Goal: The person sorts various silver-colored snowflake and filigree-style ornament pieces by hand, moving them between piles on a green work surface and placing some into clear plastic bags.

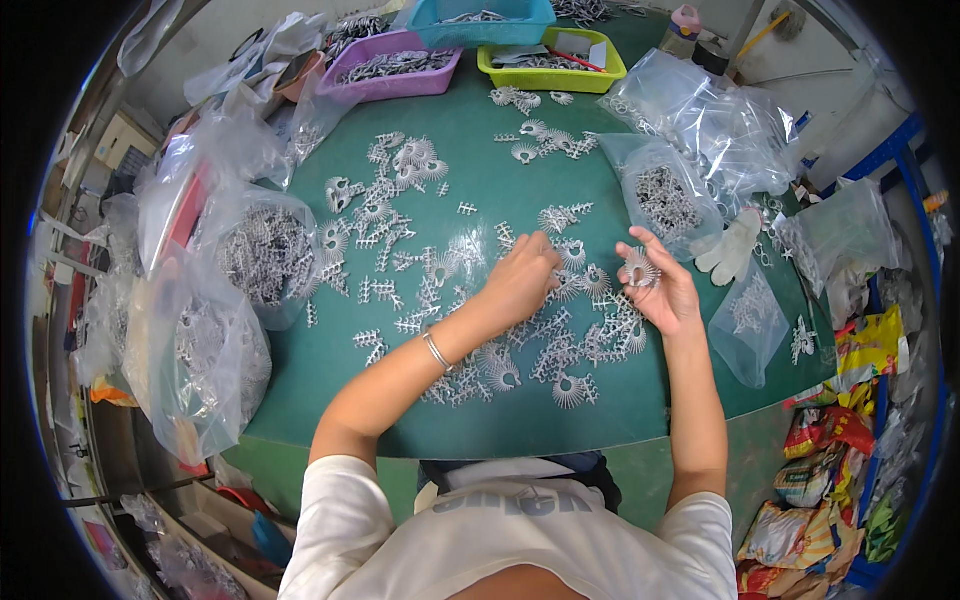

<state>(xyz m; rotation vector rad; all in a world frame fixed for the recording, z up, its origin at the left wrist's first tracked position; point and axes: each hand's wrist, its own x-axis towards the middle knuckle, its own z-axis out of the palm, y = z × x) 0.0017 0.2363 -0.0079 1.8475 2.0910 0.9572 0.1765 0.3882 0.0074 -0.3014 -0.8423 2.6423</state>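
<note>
My right hand [668,295] is raised over the right part of the green table, its fingers curled around a silver fan-shaped metal piece [640,268] with thin ribs. To its left, my left hand [518,284] is closed with fingers pinched together, low over the scattered parts; whatever is between the fingertips is hidden. Beside the left fingertips lie more fan-shaped pieces [571,256]. Small silver fishbone-shaped pieces [380,291] and further fans are spread loosely across the middle of the table, with a denser patch [490,370] below my hands.
Clear bags of metal parts stand at left [265,255] and right [665,200]. A purple basket [400,85], a blue basket [425,32] and a yellow-green basket [555,85] line the far edge. A white glove [732,247] and a small bag [750,325] lie at right.
</note>
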